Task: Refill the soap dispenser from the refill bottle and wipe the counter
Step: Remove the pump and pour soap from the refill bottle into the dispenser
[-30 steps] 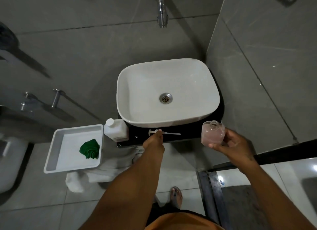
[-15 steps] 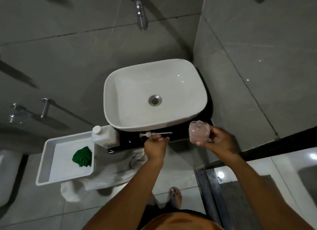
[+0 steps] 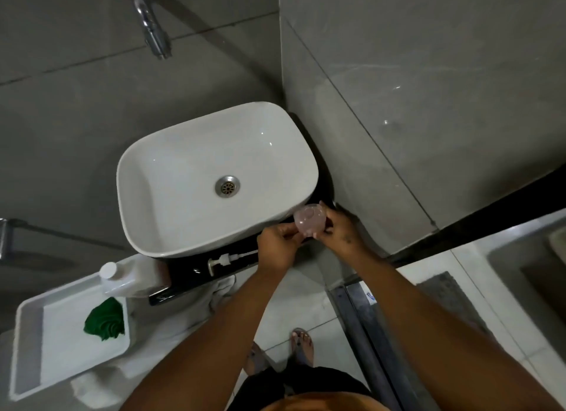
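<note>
My right hand [image 3: 338,233] holds the clear pinkish soap dispenser bottle [image 3: 309,221] with its cap off, at the sink's front right corner. My left hand [image 3: 277,243] touches the bottle's left side with its fingertips. The white pump head [image 3: 228,259] with its long tube lies on the black counter [image 3: 190,275] just left of my left hand. A white refill bottle [image 3: 128,277] with a white cap stands at the counter's left end. A green cloth [image 3: 105,318] lies in a white tray [image 3: 27,343] at the lower left.
The white basin [image 3: 171,177] fills most of the counter, with a chrome tap [image 3: 151,27] above it. A white towel [image 3: 220,288] hangs below the counter edge. A tiled wall [image 3: 413,88] rises close on the right. My sandalled feet [image 3: 301,346] stand on the floor.
My left hand let go of the pump head, which now lies on the counter, and moved right to the dispenser bottle. The bottle came lower, closer to the sink's corner.
</note>
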